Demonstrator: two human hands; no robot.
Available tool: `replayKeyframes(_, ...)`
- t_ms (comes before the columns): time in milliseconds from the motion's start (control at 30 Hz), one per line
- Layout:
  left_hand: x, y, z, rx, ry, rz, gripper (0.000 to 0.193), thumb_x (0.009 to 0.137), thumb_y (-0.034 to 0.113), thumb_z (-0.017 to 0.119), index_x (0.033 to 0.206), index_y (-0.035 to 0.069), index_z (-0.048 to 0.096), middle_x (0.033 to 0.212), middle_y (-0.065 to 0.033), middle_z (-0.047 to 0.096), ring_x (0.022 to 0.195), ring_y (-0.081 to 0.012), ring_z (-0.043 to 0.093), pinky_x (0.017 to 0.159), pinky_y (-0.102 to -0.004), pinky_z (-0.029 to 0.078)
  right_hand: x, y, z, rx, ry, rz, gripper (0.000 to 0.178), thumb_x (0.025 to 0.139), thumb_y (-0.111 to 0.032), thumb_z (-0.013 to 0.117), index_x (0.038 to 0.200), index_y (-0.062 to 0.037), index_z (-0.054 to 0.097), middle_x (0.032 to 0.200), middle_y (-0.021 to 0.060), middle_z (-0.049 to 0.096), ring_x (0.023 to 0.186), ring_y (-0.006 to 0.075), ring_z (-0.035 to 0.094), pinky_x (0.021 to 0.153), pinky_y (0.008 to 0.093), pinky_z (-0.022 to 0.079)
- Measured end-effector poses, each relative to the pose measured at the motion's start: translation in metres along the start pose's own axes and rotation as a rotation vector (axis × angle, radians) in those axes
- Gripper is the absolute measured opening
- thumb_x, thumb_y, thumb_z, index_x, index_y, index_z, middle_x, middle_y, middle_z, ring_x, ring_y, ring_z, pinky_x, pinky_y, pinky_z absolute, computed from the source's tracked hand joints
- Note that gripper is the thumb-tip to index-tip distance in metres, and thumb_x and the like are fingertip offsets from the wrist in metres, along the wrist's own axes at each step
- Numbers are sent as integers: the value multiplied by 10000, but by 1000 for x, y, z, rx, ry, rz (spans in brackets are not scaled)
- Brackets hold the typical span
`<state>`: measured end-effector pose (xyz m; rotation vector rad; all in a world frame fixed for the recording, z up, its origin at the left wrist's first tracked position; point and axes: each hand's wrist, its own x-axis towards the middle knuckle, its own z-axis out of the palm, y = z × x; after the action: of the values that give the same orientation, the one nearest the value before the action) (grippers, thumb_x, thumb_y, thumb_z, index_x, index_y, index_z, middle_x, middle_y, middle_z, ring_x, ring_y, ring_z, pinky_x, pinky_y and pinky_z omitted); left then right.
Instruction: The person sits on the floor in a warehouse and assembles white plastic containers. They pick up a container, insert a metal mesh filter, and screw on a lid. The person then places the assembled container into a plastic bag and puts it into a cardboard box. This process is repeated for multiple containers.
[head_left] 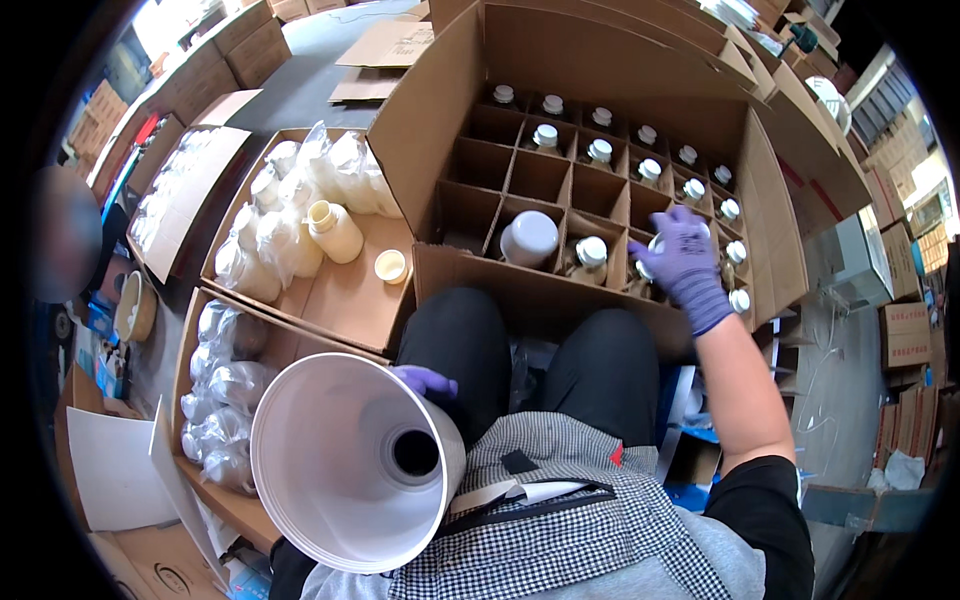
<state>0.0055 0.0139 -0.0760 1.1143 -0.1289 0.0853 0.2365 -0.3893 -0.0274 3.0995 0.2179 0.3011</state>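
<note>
My left hand [426, 381], in a purple glove, grips the side of a large white plastic funnel-shaped container [300, 450] over my lap. The container is tilted toward me, with a dark round hole at its bottom; most of that hand is hidden behind it. My right hand [690, 258], also gloved in purple, reaches into a divided cardboard box [560, 284]. Its thumb and fingers close around the white-capped top of a bottle [644, 284], partly covered by the hand. Other clear bottles with white caps, among them one bottle [590, 254], stand upright in the compartments. A wide white rounded lid or container [530, 240] sits in a front compartment.
Left of my knees, an open carton [330, 312] holds bagged cream bottles, an unbagged open bottle [336, 232] and a small cream cup [391, 266]. Below it, another carton [290, 345] contains plastic-wrapped bottles. A person [70, 235] is at the far left. Stacked cartons [905, 335] stand right.
</note>
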Motion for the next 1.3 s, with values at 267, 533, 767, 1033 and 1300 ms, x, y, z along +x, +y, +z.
replayKeyframes(267,16,1,-8,-8,13,-31,293,971,298,606,979,22,702,916,-110,690,911,-283,657,873,-422,507,43,-64,53,80,-432,-115,478,876,-419,715,1182,-58,651,1220,205,633,1138,371,650,966,459,535)
replayKeyframes(533,38,-3,3,9,17,30,281,978,261,588,1005,8,709,932,-114,706,902,-260,676,859,-397,525,-68,-9,-59,1220,87,172,327,993,-352,655,1148,-67,619,1015,84,635,910,196,677,854,349,546)
replayKeyframes(767,-10,25,16,77,25,-52,274,984,228,573,1028,-3,715,946,-118,720,893,-241,692,846,-376,542,-241,-106,-8,1963,-321,472,523,1046,-333,549,1455,-18,465,1374,140,576,1300,279,551,1143,458,409)
replayKeyframes(1033,-9,51,30,182,-6,-59,272,992,190,556,1055,-16,722,962,-122,736,884,-219,711,832,-351,560,-179,-93,-105,1264,-457,-26,1053,776,-404,845,1581,-30,277,1485,250,477,1302,306,560,1106,430,448)
replayKeyframes(1300,26,87,43,274,-84,-149,275,999,152,539,1082,-30,728,978,-126,753,874,-197,730,817,-327,579,-224,-32,-72,1407,-622,181,1015,724,-382,873,1504,40,379,1380,193,566,1264,294,574,1096,379,460)
